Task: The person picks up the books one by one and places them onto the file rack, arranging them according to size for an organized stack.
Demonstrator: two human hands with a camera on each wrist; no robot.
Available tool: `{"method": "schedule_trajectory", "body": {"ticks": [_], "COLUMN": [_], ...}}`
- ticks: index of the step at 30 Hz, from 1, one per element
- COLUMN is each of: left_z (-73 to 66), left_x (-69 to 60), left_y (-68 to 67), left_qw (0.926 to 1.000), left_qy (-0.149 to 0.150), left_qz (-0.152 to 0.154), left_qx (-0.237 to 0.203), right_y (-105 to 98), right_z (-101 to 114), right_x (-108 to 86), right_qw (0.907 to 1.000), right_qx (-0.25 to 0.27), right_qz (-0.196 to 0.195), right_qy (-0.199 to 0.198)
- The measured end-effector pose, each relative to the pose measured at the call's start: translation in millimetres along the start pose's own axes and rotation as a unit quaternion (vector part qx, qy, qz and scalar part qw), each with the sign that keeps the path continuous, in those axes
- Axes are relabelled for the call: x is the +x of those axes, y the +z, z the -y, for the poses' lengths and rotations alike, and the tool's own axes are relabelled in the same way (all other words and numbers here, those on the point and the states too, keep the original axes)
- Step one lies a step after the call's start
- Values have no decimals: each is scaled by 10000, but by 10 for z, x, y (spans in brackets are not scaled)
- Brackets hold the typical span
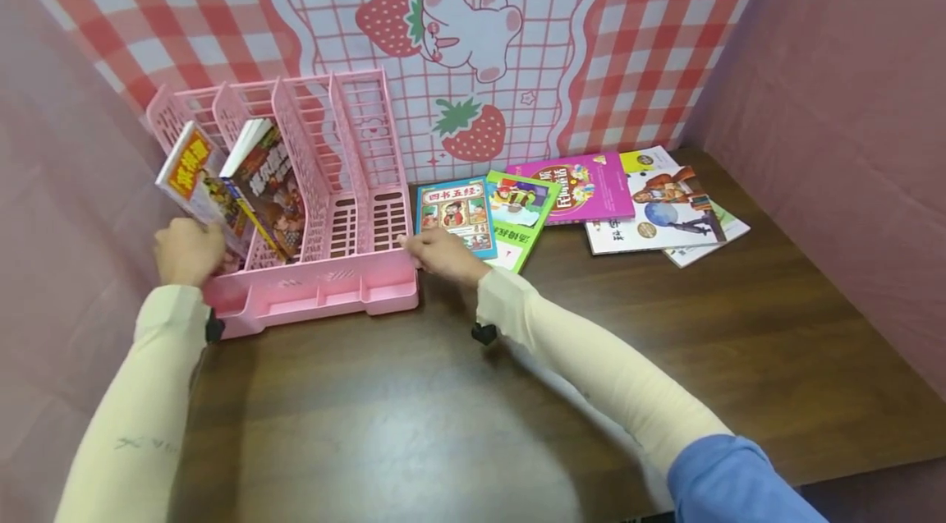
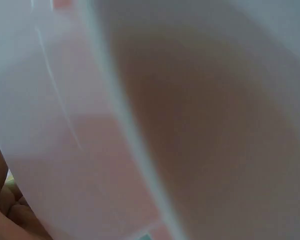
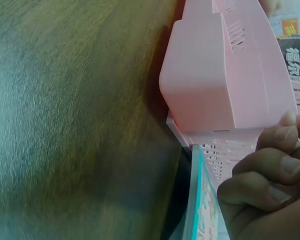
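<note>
A pink plastic book rack (image 1: 332, 285) with upright dividers stands at the table's left, against the back cloth. My left hand (image 1: 188, 250) holds the rack's left front side, its fingertips partly hidden by the wall and a book. My right hand (image 1: 447, 254) pinches the front right corner; in the right wrist view, the fingers of the right hand (image 3: 270, 175) are curled by the rack's edge (image 3: 255, 75). A yellow-titled book (image 1: 203, 178) and a dark-covered book (image 1: 269, 186) lean in the left slots. The left wrist view is mostly a blurred, pale surface.
Right of the rack lie a blue book (image 1: 456, 215), a green book (image 1: 521, 219), a magenta book (image 1: 584, 186) and a white book (image 1: 654, 211) overlapping another. A checked strawberry cloth (image 1: 473, 38) hangs behind the brown table (image 1: 414, 416); pink cloths flank both sides.
</note>
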State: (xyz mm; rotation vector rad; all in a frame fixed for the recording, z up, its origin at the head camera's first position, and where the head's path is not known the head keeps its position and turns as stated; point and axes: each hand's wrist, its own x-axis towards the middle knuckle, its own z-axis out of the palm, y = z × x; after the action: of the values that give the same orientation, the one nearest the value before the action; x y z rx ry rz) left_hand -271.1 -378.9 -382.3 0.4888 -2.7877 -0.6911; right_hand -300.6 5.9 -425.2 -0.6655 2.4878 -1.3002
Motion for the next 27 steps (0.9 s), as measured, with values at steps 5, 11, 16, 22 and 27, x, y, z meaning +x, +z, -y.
{"method": "schedule_trajectory", "body": {"ticks": [5, 11, 16, 22, 27], "left_z": [-55, -254, -510, -778, -932], "left_x": [-67, -212, -355, -470, -528], "left_y": [37, 88, 203, 364, 449], "left_qw": [9993, 9893, 9716, 9539, 9479], "left_qy": [113, 466, 1314, 2194, 2409], "left_qz": [-343, -1226, -1343, -1047, -927], "left_qx": [-129, -634, -1441, -1760, -1865], "right_y": [-70, -172, -217, -265, -343], "right_z": [10, 14, 11, -88, -194], "right_x": [-29, -47, -37, -48, -105], "right_qw": [9986, 9943, 9903, 9816, 9773], "right_qx": [-493, -907, -1113, -1435, -1642], "right_qz": [-195, -552, -799, -1194, -1340], "right_qy": [6, -130, -231, -395, 36]}}
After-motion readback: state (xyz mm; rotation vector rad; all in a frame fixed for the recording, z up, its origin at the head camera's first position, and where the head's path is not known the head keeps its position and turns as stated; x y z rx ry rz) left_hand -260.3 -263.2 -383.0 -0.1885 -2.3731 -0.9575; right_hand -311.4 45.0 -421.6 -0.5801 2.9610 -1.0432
